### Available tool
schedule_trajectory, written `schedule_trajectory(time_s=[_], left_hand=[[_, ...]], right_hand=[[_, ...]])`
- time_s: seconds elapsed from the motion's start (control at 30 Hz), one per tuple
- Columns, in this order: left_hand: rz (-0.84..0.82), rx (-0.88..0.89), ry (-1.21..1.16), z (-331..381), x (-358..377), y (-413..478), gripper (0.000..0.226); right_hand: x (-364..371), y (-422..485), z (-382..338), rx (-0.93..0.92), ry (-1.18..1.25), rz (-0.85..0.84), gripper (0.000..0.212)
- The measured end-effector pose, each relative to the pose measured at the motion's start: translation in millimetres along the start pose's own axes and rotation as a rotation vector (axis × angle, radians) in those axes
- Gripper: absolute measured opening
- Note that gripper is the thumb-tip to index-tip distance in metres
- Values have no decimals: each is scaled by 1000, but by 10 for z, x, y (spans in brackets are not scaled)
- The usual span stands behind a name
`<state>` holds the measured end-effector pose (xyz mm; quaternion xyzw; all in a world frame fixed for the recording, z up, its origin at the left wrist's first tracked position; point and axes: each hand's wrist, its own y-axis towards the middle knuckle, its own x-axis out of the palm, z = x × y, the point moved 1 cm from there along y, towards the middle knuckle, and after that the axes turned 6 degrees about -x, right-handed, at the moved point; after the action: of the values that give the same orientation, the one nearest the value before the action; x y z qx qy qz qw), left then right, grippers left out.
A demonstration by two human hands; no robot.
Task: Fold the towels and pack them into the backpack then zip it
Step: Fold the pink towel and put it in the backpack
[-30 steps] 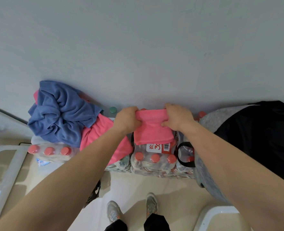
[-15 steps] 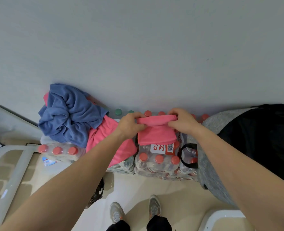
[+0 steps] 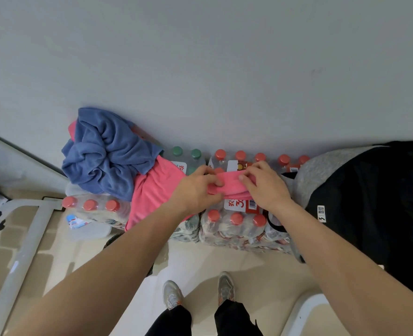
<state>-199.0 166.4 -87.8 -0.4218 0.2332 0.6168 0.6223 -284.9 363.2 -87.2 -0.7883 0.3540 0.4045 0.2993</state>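
Observation:
A small pink towel (image 3: 229,184), folded into a narrow band, lies on a shrink-wrapped pack of water bottles (image 3: 234,226). My left hand (image 3: 198,187) grips its left end and my right hand (image 3: 263,185) grips its right end. To the left, a crumpled blue towel (image 3: 106,154) sits on top of another pink towel (image 3: 152,192) that hangs over the bottle packs. The grey and black backpack (image 3: 360,195) stands at the right, against the wall, touching the bottle pack.
More bottle packs with red and green caps (image 3: 186,152) line the grey wall (image 3: 200,69). A white metal frame (image 3: 26,229) stands at the left and a white curved edge (image 3: 304,311) at the lower right. My shoes (image 3: 198,291) stand on the beige tiled floor.
The pink towel has been folded down from a hanging square into a narrow band on the bottle pack. Both hands have moved lower and closer together on it.

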Motion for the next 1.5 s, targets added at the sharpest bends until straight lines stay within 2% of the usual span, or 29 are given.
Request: schedule_trajectory(time_s=[0.1,0.23,0.33,0.43,0.53,0.67,0.83,0.9,1.03,1.1,1.23,1.37,1.5], left_hand=[[42,-54,96,74,-74,45,33],[210,-176,128,282,29,224,52],[256,-310,195,332,317,296,47],[344,-285,262,275,549,292,41],[406,-266,291,250,601,329,40],[419,-235,300,155,648,345,41],[387,-199,237,32,664,359,39],[350,-201,241,28,631,362,45],[183,-129,244,15,524,285,68],[84,-83,282,21,418,234,73],[75,3,403,136,199,167,58],[-36,-42,186,274,30,157,45],[-18,16,114,535,-219,217,52]], right_hand=[[81,-4,-8,26,-149,51,26],[229,-64,-78,61,-304,146,30],[250,-72,-75,78,-320,124,32],[129,48,-90,121,-181,86,16],[136,256,-178,151,-17,225,17],[442,242,25,72,-223,209,31],[564,255,183,53,-272,269,34],[559,289,174,48,-264,250,36],[492,224,111,64,-300,163,38],[386,176,32,58,-308,94,41],[91,18,-94,-85,-263,-68,42],[-220,-224,-138,-82,-35,-251,57],[-516,-424,-152,15,93,-108,53]])
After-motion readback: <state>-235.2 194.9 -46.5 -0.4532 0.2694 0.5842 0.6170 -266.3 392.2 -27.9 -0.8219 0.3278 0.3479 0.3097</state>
